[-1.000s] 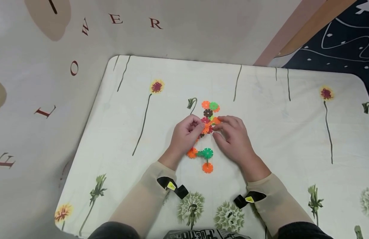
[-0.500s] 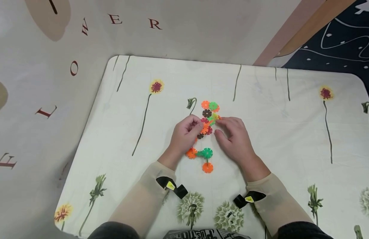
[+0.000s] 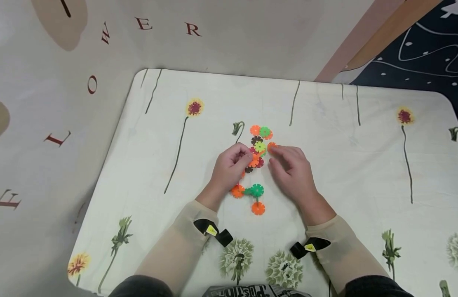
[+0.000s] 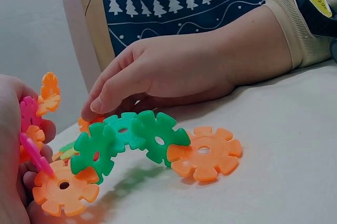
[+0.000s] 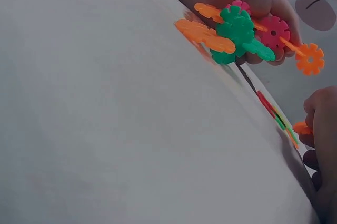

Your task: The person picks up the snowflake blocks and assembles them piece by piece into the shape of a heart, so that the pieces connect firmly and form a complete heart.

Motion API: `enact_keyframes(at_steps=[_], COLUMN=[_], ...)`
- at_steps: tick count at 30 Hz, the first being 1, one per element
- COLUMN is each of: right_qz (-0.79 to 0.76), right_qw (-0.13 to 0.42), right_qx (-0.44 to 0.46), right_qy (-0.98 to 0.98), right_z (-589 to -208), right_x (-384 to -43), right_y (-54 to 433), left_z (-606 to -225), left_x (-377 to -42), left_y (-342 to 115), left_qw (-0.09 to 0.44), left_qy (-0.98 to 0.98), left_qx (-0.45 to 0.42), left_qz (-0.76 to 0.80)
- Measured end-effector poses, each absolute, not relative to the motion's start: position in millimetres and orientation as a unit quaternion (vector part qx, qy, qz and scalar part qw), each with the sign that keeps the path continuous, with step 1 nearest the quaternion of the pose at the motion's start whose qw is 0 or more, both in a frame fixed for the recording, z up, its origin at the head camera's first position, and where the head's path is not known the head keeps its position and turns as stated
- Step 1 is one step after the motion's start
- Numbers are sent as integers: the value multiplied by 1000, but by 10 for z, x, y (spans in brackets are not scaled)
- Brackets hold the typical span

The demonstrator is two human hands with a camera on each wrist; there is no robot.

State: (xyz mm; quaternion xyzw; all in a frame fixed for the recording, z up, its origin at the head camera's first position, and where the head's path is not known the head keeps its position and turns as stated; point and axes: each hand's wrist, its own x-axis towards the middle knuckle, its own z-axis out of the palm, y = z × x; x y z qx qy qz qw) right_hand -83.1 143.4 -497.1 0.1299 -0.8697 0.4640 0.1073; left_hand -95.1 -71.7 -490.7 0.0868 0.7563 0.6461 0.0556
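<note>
My left hand point(image 3: 230, 165) grips a chain of slotted, flower-shaped plastic discs, slotted into one another at angles. From the hand, part of the chain arches toward me through green discs point(image 4: 159, 137) to an orange end disc point(image 4: 204, 154). Another orange disc point(image 5: 309, 59) sticks out at its far end, joined to a pink disc point(image 5: 274, 32). Across from it, my right hand point(image 3: 295, 175) pinches a separate orange disc point(image 3: 271, 146) at its fingertips, close beside the loose discs. A yellow-green disc point(image 3: 259, 146) lies just left of those fingertips.
Behind the hands, several loose discs lie flat, among them a brown disc point(image 3: 256, 140), a bright green disc point(image 3: 265, 131) and an orange one point(image 3: 255, 130). A flower-printed cloth point(image 3: 344, 165) covers the table, which meets a wall point(image 3: 251, 45) at the back.
The right hand has drawn back slightly from the chain and now has a loose orange disc at its fingertips. The yellow-green disc has come into full view, shifted left. The left hand stays put.
</note>
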Motion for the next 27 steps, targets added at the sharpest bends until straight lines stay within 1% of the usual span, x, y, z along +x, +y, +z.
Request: enact_keyframes(at_steps=[6, 11, 14, 22, 27], right_qz=[467, 480, 487, 555, 619], right_qw=[117, 150, 160, 139, 128], right_qx=[125, 137, 143, 94, 38], right_qy=[-868, -854, -846, -815, -774], right_z=[-4970, -4991, -5003, -4977, -4947], right_x=[-822, -826, -830, -814, -813], right_y=[1430, 1418, 1415, 1404, 1403], left_z=[-4913, -4918, -4920, -4940, -4956], left_x=[-950, -949, -951, -960, -968], left_y=[-712, -708, -707, -700, -693], left_qw=[56, 56, 55, 53, 50], left_qy=[758, 758, 758, 763, 771], left_qx=[87, 89, 91, 108, 121], left_qz=[644, 643, 644, 635, 623])
